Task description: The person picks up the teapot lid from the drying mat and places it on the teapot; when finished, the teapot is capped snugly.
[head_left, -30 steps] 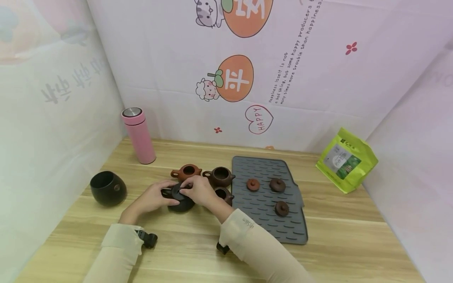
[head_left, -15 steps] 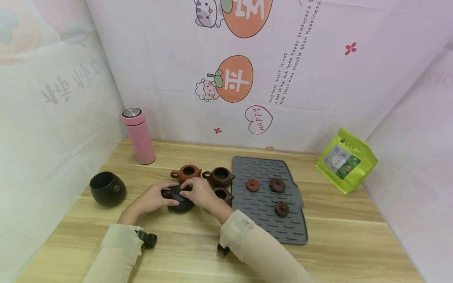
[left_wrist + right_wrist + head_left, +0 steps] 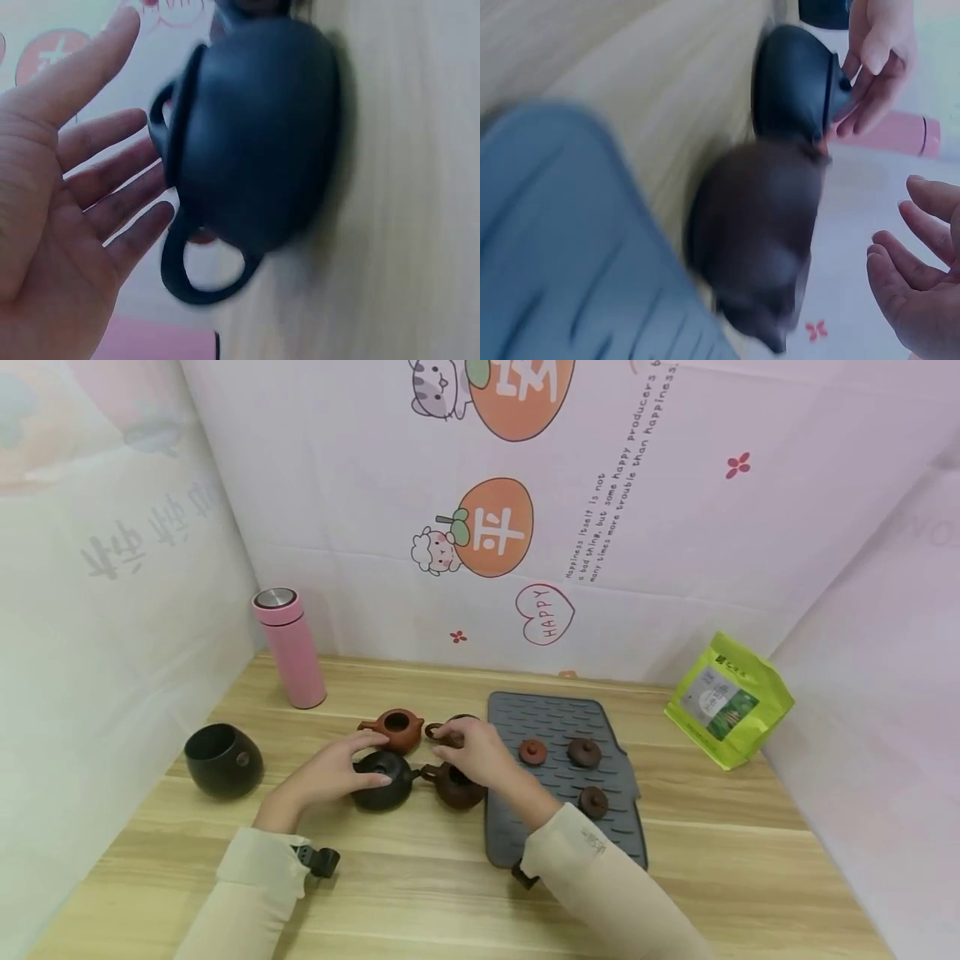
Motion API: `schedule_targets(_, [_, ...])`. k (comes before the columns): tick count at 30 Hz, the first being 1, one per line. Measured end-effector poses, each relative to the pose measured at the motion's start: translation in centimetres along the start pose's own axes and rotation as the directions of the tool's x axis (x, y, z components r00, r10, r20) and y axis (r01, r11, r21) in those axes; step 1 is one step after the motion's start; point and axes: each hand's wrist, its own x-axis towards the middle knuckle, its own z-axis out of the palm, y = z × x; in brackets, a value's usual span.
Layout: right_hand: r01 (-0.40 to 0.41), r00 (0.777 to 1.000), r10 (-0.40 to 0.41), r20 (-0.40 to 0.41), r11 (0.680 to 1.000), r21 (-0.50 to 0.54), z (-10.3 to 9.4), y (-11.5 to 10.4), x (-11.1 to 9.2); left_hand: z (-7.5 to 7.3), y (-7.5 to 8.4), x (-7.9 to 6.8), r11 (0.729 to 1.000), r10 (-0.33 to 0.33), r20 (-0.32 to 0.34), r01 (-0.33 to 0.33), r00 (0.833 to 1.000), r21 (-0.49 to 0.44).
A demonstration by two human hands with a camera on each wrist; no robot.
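The black teapot [image 3: 387, 793] stands upright with its loop-topped lid on, its handle toward my left hand [image 3: 337, 768]. That hand is beside and above it, fingers spread; in the left wrist view they are just off the lid side. My right hand [image 3: 480, 756] hovers over two dark brown teapots, fingers loosely bent and holding nothing. The front brown teapot [image 3: 456, 792] is lidless, and the rear one is mostly hidden behind the hand, its handle [image 3: 432, 732] showing. Behind the black pot sits a lidless reddish teapot [image 3: 403, 740].
On a grey ridged mat [image 3: 551, 714] lie a reddish lid [image 3: 533, 752], a dark brown lid [image 3: 584, 753] and another brown lid [image 3: 593, 802]. A black cup [image 3: 225, 768] and pink flask [image 3: 292, 660] stand left. A green tea bag [image 3: 727, 702] leans back right.
My right hand has let go of the black teapot's lid and moved right, over the brown teapots. The left hand's fingers have loosened from the black teapot.
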Motion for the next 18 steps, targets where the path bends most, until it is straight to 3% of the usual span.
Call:
schedule_targets(5, [-0.057,0.998,0.056,-0.035,0.998,-0.018,-2.1,1.7,-1.5,0.8,2.1,1.0,0.997,0.069,-0.016,-0.068,0.997,0.029])
schedule_targets(10, [-0.101,0.992,0.099,-0.080,0.995,-0.020,-3.7,3.5,-3.1,2.4,3.8,2.3,0.994,0.099,0.021,-0.100,0.995,0.054])
schedule_targets(18, [-0.151,0.983,0.148,-0.110,0.988,-0.025,-5.9,6.4,-5.9,4.7,5.2,3.9,0.996,0.075,0.085,-0.079,0.994,0.048])
